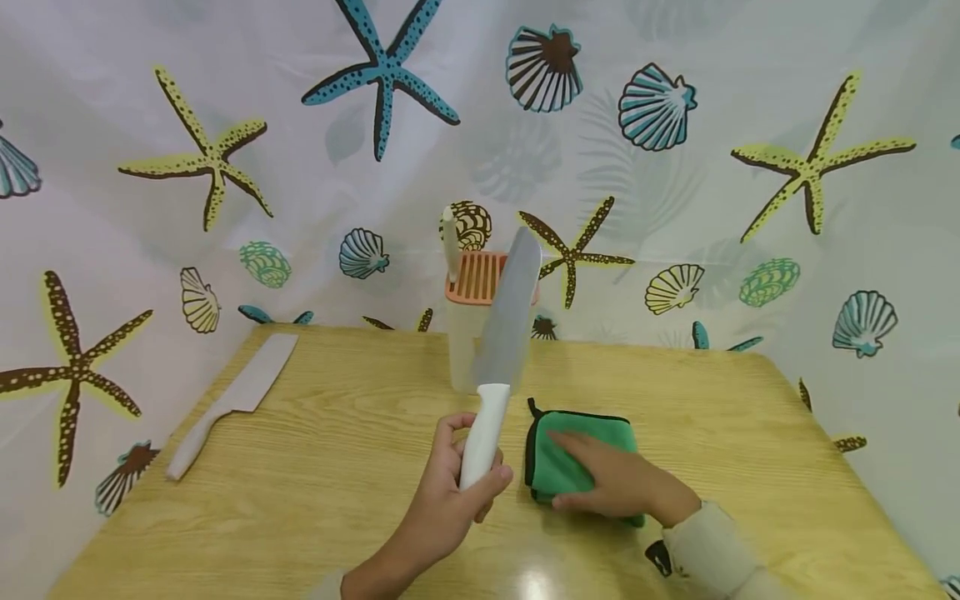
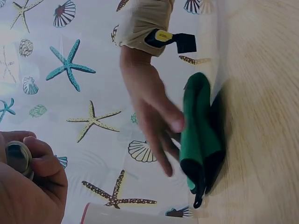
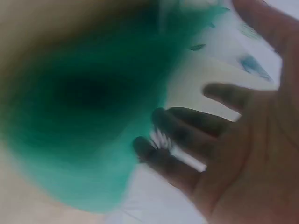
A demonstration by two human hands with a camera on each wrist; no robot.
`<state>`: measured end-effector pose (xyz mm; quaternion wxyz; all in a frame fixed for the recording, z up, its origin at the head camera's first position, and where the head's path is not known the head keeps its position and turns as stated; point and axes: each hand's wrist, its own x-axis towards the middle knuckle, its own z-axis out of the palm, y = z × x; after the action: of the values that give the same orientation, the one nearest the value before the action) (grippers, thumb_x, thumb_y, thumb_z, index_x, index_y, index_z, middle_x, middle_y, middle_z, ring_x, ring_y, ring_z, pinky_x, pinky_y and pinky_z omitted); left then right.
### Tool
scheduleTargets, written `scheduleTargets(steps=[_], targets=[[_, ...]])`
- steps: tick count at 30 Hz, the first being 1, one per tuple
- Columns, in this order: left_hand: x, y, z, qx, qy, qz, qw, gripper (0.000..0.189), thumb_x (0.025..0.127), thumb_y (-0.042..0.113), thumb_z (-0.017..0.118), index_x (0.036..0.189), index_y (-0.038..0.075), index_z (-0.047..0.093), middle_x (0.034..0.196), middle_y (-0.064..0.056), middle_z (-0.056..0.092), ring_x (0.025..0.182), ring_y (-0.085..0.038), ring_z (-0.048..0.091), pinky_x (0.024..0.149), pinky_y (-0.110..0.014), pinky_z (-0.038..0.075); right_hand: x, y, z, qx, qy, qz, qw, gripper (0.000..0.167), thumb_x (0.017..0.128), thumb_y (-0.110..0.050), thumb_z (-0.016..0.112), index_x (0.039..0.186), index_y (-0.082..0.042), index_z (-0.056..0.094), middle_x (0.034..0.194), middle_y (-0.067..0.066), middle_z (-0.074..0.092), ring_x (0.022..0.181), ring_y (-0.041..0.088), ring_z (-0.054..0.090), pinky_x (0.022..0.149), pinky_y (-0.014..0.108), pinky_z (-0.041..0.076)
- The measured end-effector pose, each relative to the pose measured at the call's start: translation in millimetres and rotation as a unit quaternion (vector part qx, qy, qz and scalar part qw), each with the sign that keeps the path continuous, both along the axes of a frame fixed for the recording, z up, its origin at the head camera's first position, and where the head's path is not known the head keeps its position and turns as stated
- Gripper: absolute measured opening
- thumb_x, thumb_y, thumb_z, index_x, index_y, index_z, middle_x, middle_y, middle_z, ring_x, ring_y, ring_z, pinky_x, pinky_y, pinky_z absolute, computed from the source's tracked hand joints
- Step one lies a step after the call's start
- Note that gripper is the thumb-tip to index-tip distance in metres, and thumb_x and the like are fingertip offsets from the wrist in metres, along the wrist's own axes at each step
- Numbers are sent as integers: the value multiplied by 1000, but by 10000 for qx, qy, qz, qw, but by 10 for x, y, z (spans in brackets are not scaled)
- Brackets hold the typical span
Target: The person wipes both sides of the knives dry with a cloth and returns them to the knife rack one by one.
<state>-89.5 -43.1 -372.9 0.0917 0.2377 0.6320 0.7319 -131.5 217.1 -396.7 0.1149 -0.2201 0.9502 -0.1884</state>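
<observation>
My left hand (image 1: 442,504) grips the white handle of a kitchen knife (image 1: 508,312), its broad blade tilted up and away, above the table. In the left wrist view only the handle's butt end shows inside the curled fingers. My right hand (image 1: 622,479) is over a folded green cloth (image 1: 577,454) with black edging and a small loop. Its fingers are spread and loosely bent, as the right wrist view shows, with nothing grasped. The green cloth (image 3: 88,140) is blurred there, close to the fingertips; whether they touch it I cannot tell.
Behind the held knife stands a white knife block (image 1: 463,350) with an orange slotted top; one light-handled knife (image 1: 451,242) is in it. A cleaver (image 1: 251,375) lies at the table's left edge. A patterned curtain (image 1: 675,208) hangs behind the wooden table (image 1: 337,392).
</observation>
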Motion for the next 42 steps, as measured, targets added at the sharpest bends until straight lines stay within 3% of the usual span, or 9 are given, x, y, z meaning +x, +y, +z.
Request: scheduleTargets(steps=[2, 4, 7, 11, 14, 18, 21, 31, 42], targets=[[-22, -11, 28, 11, 12, 103, 9999, 48, 101, 8, 54, 134, 1, 20, 93, -6, 53, 56, -3, 45, 48, -16, 42, -69, -9, 168, -261, 174, -72, 9995, 86, 91, -57, 64, 157, -12, 30, 159, 19, 36, 143, 44, 40, 107, 65, 42], [-42, -26, 65, -35, 20, 242, 9997, 43, 102, 7, 52, 134, 0, 23, 94, -9, 54, 52, -3, 44, 46, -17, 42, -161, -54, 363, -310, 708, -230, 9967, 84, 94, -59, 59, 157, -14, 29, 160, 17, 36, 143, 42, 42, 103, 64, 45], [-73, -63, 134, -256, -63, 759, 9968, 41, 100, 8, 56, 134, 2, 33, 100, -15, 59, 47, -4, 46, 42, -19, 44, -327, -169, 675, -101, 1570, -412, 9867, 71, 99, -52, 54, 155, -13, 34, 158, 17, 38, 140, 40, 45, 98, 62, 50], [-132, -142, 243, -584, -212, 1575, 9856, 42, 96, 9, 64, 135, 5, 50, 111, -21, 65, 43, -8, 49, 39, -22, 46, -626, -362, 994, 323, 2423, -485, 9685, 59, 102, -39, 56, 151, -8, 42, 155, 19, 42, 138, 39, 49, 90, 56, 56], [-186, -208, 327, -808, -313, 1741, 9809, 45, 96, 14, 65, 138, 7, 52, 110, -21, 70, 47, -10, 54, 41, -24, 46, -871, -470, 1119, 685, 2668, -656, 9591, 49, 101, -34, 58, 142, -7, 53, 150, 17, 51, 129, 36, 58, 83, 51, 59], [-244, -299, 448, -1046, -468, 1704, 9787, 51, 97, 18, 64, 144, 17, 44, 96, -16, 74, 52, -13, 56, 40, -22, 41, -1128, -529, 1174, 756, 2484, -682, 9633, 34, 100, -31, 61, 123, -8, 70, 130, 13, 68, 106, 31, 70, 79, 46, 60], [-267, -372, 543, -1142, -495, 1639, 9786, 55, 97, 18, 64, 146, 25, 39, 90, -14, 75, 51, -15, 52, 38, -22, 37, -1225, -547, 1195, 672, 2210, -559, 9714, 30, 99, -30, 63, 114, -8, 75, 117, 12, 74, 97, 29, 72, 81, 45, 60], [-314, -486, 782, -1055, -530, 1150, 9863, 61, 98, 13, 61, 152, 31, 37, 77, 4, 72, 49, -14, 50, 37, -21, 39, -1289, -630, 1384, 841, 1506, -887, 9810, 28, 98, -30, 65, 114, -10, 76, 120, 11, 73, 98, 28, 72, 82, 44, 60], [-294, -488, 802, -1156, -875, 901, 9853, 65, 98, 13, 61, 153, 35, 34, 77, 3, 72, 50, -15, 50, 37, -21, 41, -1318, -720, 1466, 1446, 1113, -965, 9785, 26, 99, -31, 63, 110, -12, 78, 115, 6, 76, 104, 26, 71, 88, 44, 59]])
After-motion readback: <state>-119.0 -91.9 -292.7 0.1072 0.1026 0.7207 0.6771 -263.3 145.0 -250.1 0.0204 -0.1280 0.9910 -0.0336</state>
